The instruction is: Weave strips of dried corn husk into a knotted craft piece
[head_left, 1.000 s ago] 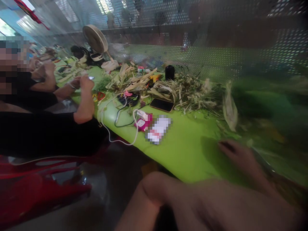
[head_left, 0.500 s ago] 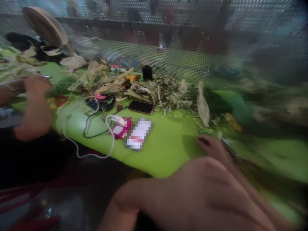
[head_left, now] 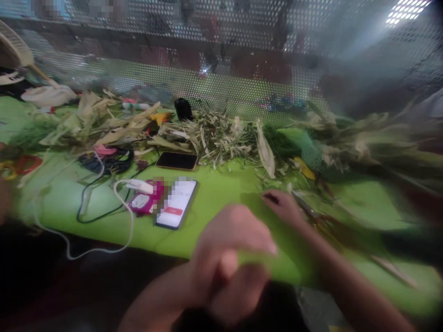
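My left hand [head_left: 231,251] hovers at the near edge of the green table [head_left: 221,203]. Its fingers are curled tight, thumb against them, and what they pinch is blurred. My right hand [head_left: 284,208] lies on the tabletop with a dark-nailed finger pointing left. A thin metal tool [head_left: 308,211] lies against its far side, and motion blur hides whether the fingers grip it. A heap of dry leaf strips and husks [head_left: 214,136] runs along the back of the table, with long green leaves [head_left: 363,147] to the right.
A lit phone [head_left: 177,203] and a dark phone [head_left: 176,160] lie left of centre, beside a pink charger [head_left: 143,200] with a white cable [head_left: 121,221] and black cable [head_left: 104,161]. A black cup [head_left: 183,109] stands at the back by a perforated metal screen [head_left: 242,87].
The view has swung right, so the person on the left has left the picture. My left hand has curled shut and come forward at the table edge. My right hand stays on the table.
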`<control>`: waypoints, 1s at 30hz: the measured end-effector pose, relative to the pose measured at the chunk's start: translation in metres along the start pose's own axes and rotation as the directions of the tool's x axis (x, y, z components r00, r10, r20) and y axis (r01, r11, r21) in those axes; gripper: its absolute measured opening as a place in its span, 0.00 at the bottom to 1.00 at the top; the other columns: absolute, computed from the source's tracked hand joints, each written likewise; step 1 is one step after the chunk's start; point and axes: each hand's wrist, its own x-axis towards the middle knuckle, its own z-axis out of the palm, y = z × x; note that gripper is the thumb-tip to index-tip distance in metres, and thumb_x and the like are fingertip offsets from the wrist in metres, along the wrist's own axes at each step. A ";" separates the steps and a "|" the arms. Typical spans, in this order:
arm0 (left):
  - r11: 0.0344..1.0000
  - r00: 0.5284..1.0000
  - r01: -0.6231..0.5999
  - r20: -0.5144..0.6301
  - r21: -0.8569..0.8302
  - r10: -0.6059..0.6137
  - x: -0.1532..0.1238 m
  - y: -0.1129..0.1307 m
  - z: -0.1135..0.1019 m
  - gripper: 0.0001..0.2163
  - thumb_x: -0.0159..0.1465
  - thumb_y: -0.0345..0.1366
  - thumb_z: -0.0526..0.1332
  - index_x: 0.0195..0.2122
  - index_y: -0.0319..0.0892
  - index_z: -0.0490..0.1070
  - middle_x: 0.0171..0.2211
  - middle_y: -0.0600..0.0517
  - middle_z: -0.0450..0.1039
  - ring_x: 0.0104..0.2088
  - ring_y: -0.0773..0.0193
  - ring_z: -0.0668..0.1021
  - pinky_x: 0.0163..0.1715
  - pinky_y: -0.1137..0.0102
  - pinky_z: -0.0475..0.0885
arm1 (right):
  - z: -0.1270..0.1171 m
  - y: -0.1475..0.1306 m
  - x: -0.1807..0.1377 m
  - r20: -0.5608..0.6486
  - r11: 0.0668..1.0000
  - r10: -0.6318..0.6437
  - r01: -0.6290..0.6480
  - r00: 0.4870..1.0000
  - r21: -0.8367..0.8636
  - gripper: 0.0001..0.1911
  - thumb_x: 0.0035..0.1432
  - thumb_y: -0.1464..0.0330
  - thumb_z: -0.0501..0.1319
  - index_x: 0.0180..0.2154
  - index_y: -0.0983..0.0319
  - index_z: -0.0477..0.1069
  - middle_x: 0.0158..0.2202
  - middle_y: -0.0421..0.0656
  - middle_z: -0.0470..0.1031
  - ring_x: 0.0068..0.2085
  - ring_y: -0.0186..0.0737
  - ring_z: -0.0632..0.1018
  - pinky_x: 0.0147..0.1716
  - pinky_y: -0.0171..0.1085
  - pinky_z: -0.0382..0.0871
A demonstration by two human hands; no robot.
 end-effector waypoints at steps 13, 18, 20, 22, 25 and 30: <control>0.906 0.936 0.350 -0.044 0.237 -0.350 0.071 -0.187 0.035 0.13 0.66 0.43 0.57 0.25 0.44 0.66 0.22 0.55 0.63 0.26 0.65 0.65 0.31 0.69 0.58 | -0.007 0.014 0.001 -0.179 0.991 0.132 -0.125 0.975 0.048 0.13 0.60 0.60 0.58 0.39 0.59 0.77 0.36 0.44 0.81 0.36 0.44 0.79 0.37 0.40 0.72; 0.891 0.925 0.378 -0.055 0.251 -0.377 0.080 -0.194 0.013 0.13 0.65 0.42 0.57 0.25 0.44 0.66 0.21 0.55 0.62 0.25 0.65 0.64 0.31 0.69 0.56 | -0.015 0.015 0.001 -0.272 0.988 0.156 -0.153 0.950 0.033 0.15 0.60 0.56 0.58 0.39 0.59 0.77 0.35 0.45 0.81 0.34 0.44 0.78 0.34 0.39 0.71; 0.896 0.923 0.384 -0.111 0.225 -0.368 0.090 -0.194 0.004 0.11 0.66 0.42 0.56 0.28 0.44 0.68 0.21 0.55 0.62 0.25 0.64 0.65 0.31 0.69 0.57 | -0.018 0.020 0.002 -0.317 0.983 0.177 -0.181 0.932 0.018 0.16 0.59 0.56 0.59 0.39 0.60 0.77 0.34 0.45 0.80 0.33 0.43 0.77 0.33 0.39 0.71; 0.885 0.913 0.404 -0.161 0.230 -0.375 0.099 -0.195 -0.003 0.11 0.66 0.41 0.56 0.27 0.44 0.68 0.22 0.54 0.64 0.26 0.64 0.66 0.33 0.69 0.59 | -0.020 0.027 0.003 -0.360 0.982 0.168 -0.187 0.918 -0.019 0.16 0.58 0.56 0.60 0.40 0.60 0.77 0.34 0.45 0.80 0.32 0.42 0.77 0.33 0.39 0.71; 0.837 0.899 0.437 -0.118 0.328 -0.422 0.106 -0.196 -0.008 0.09 0.64 0.38 0.58 0.27 0.43 0.69 0.25 0.52 0.69 0.28 0.62 0.70 0.37 0.68 0.62 | -0.022 0.034 0.005 -0.350 0.978 0.097 -0.155 0.932 -0.140 0.16 0.59 0.57 0.61 0.41 0.61 0.77 0.37 0.46 0.78 0.33 0.41 0.76 0.35 0.39 0.70; 0.740 0.874 0.279 0.158 0.612 -0.460 0.102 -0.194 -0.007 0.09 0.61 0.38 0.63 0.41 0.43 0.75 0.34 0.48 0.76 0.32 0.60 0.75 0.39 0.67 0.68 | -0.020 0.035 0.007 -0.244 0.947 -0.046 -0.035 0.969 -0.319 0.14 0.57 0.61 0.62 0.43 0.59 0.77 0.41 0.47 0.77 0.43 0.48 0.76 0.42 0.44 0.70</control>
